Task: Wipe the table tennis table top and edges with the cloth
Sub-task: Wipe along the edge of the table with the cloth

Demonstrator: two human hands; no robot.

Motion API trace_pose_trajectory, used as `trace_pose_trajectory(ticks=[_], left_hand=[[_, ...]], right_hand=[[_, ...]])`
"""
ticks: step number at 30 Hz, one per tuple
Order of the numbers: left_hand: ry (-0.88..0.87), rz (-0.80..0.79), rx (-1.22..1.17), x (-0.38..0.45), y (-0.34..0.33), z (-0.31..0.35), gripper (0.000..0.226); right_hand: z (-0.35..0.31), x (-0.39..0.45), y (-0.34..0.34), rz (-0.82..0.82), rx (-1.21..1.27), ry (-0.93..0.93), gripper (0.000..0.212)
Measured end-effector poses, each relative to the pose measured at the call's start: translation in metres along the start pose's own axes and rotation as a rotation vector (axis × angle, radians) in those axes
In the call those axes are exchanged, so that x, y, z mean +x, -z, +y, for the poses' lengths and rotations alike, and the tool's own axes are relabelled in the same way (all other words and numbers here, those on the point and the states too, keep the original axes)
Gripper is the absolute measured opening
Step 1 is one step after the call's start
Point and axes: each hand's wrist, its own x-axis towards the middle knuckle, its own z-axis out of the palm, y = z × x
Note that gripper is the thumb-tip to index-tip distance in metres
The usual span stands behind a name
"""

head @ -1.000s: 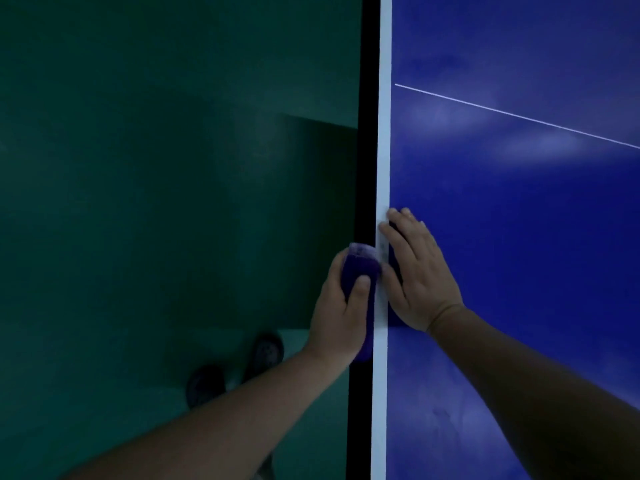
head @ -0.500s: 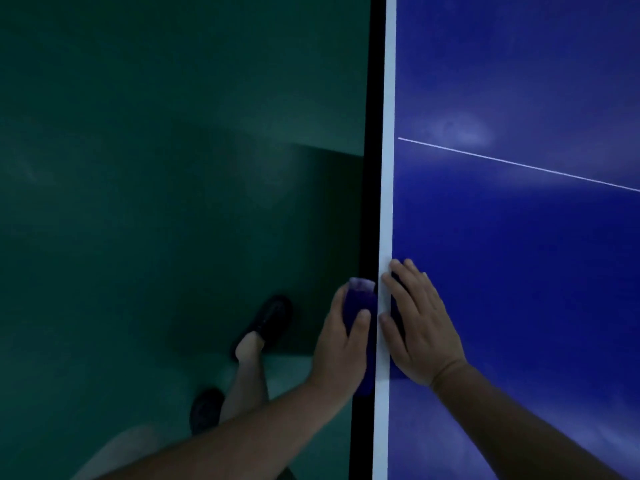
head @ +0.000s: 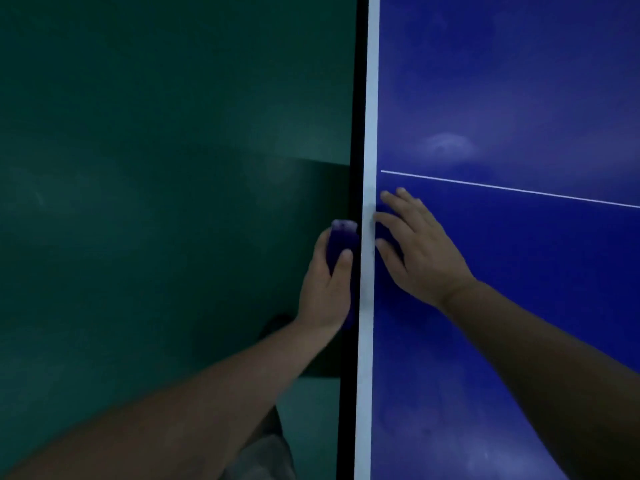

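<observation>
From my feed I see the left hand (head: 325,292) curled round the purple cloth (head: 341,242), its grip pinching the cloth with the thumb on top and pressing it against the black side edge (head: 349,410) of the tabletop (head: 519,306), just outside the white border stripe (head: 369,98). The right hand (head: 420,251) lies flat on the blue surface, its grip spread, fingers straight and reaching toward the stripe; I see a dark patch under them but cannot tell whether it is cloth or shadow. A thin white line (head: 519,189) crosses the tabletop just beyond the fingertips. Green floor (head: 156,168) lies to the left
</observation>
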Motion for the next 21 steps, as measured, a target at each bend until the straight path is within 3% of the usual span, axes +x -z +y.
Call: trace_pose_trajectory(ticks=[5, 14, 21], left_hand=[[0.062, -0.075, 0.013, -0.02, 0.003, 0.001, 0.032], [0.109, 0.046, 0.167, 0.125, -0.018, 0.036, 0.042], [0.184, 0.064, 0.042, 0.063, -0.013, 0.03, 0.037]], right_hand=[[-0.001, 0.027, -0.018, 0.032, 0.016, -0.032, 0.052], [-0.002, 0.024, -0.016, 0.092, -0.015, -0.069, 0.048], [0.0, 0.026, -0.017, 0.073, -0.021, -0.111, 0.051]])
